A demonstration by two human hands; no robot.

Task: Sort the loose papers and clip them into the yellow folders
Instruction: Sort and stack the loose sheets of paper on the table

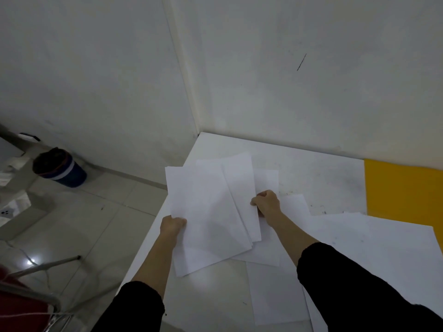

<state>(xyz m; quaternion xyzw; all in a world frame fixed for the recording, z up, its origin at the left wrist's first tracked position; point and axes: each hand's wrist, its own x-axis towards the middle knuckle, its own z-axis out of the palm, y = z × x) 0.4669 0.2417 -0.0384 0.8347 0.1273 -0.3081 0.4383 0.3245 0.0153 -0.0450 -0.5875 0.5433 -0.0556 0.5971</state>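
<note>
White papers [211, 212] fan out over the worktop [311, 173]; left grip [171, 224] pinches their left edge, right grip [266, 202] clutches their right side; yellow folder [402, 190] lies far right.

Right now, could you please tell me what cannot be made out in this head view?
Head view only:
- yellow folder: cut off by the frame's right edge; loose sheets cover its near side.
- held papers: any print is too faint to read, and overlap hides the sheet count.
- left hand and right hand: the papers hide the fingers beneath them.
</note>
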